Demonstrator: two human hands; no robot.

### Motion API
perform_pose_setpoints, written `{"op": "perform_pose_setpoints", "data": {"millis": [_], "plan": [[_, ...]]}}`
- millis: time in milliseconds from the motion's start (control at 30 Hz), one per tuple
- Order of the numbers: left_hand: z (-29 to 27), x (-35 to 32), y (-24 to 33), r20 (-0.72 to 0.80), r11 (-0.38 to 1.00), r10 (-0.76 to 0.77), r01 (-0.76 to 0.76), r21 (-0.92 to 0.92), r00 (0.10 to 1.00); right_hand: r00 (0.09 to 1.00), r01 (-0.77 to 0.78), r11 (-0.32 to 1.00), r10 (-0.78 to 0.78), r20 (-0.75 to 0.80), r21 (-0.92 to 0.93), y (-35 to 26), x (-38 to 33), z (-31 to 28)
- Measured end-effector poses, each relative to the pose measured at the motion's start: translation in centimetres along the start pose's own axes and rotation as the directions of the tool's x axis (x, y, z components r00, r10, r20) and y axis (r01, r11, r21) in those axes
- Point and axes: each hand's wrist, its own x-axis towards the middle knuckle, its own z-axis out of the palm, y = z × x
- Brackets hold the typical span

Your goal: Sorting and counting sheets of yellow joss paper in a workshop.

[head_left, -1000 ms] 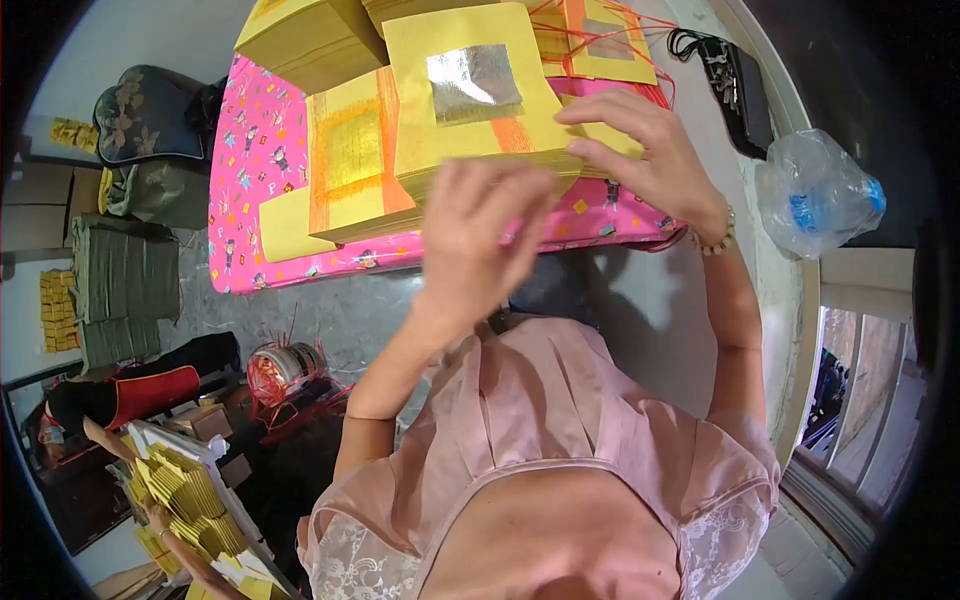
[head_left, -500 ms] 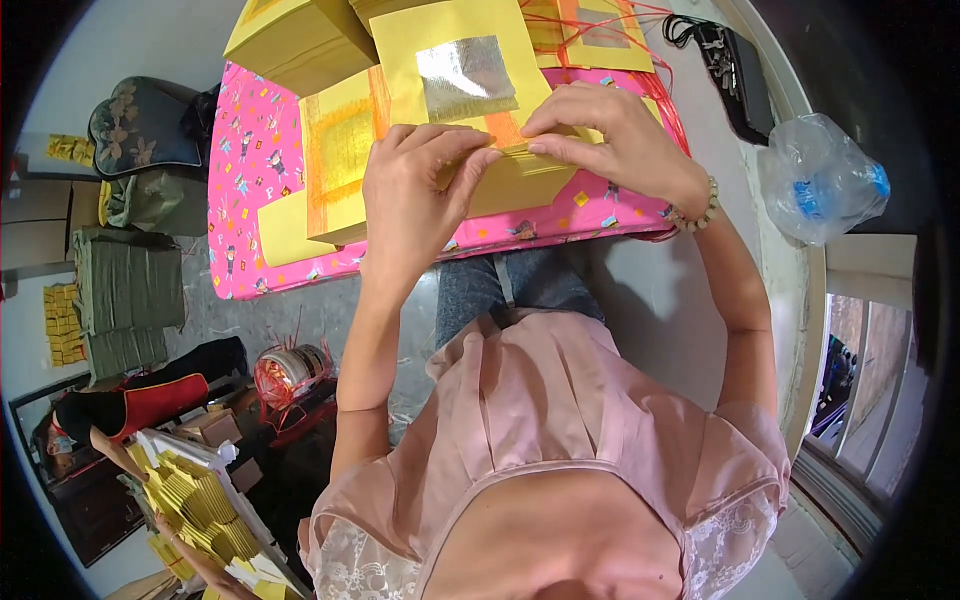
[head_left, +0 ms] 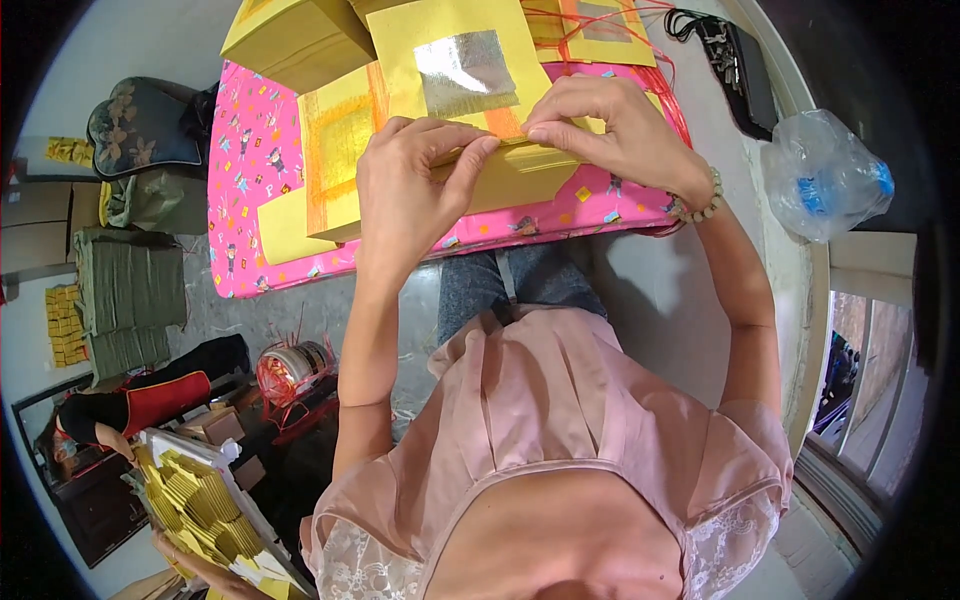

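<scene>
- Left hand pinches the near edge of the yellow paper sheet, fingers curled
- Right hand grips the same edge, just beside
- Sheet's long axis runs away from both hands, atop the paper stack on the pink cloth

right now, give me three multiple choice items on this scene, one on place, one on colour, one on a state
1. Where does the clear plastic bag lie?
A. by the person's right, off the cloth
B. on the yellow sheet
C. on the lap

2. What colour is the patterned cloth under the paper stacks?
A. green
B. pink
C. white

3. What are the left hand and right hand doing with the yellow paper sheet that bears a silver foil square?
A. hanging clear of it
B. pinching its near edge
C. lying flat on the foil

Answers: 1 A, it sits on the grey surface beyond the right wrist. 2 B, bright pink shows. 3 B, fingers meet at the edge.
</scene>
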Motion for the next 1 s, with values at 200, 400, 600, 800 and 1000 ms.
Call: {"op": "perform_pose_setpoints", "data": {"millis": [200,400,600,800,1000], "plan": [[-0.1,-0.1,0.0,0.011,1.0,0.004,-0.004,0.006,1.0,1.0,-0.01,1.0,0.01,-0.002,-0.006,-0.1,-0.1,0.0],[0.0,0.1,-0.1,0.026,1.0,0.002,-0.002,0.004,1.0,1.0,0.003,1.0,-0.003,-0.002,-0.009,0.0,-0.1,0.0],[-0.1,0.2,0.0,0.027,1.0,0.003,-0.004,0.01,1.0,1.0,-0.006,1.0,0.006,-0.001,0.003,-0.1,0.0,-0.1],[-0.2,0.3,-0.2,0.024,1.0,-0.009,0.009,0.018,1.0,1.0,-0.005,1.0,0.005,-0.018,-0.01,0.0,0.2,0.2],[-2.2,1.5,0.5,0.203,0.998,-0.059,0.052,0.041,0.977,0.978,0.091,0.97,-0.13,-0.165,-0.225,0.1,0.6,0.6]]}}
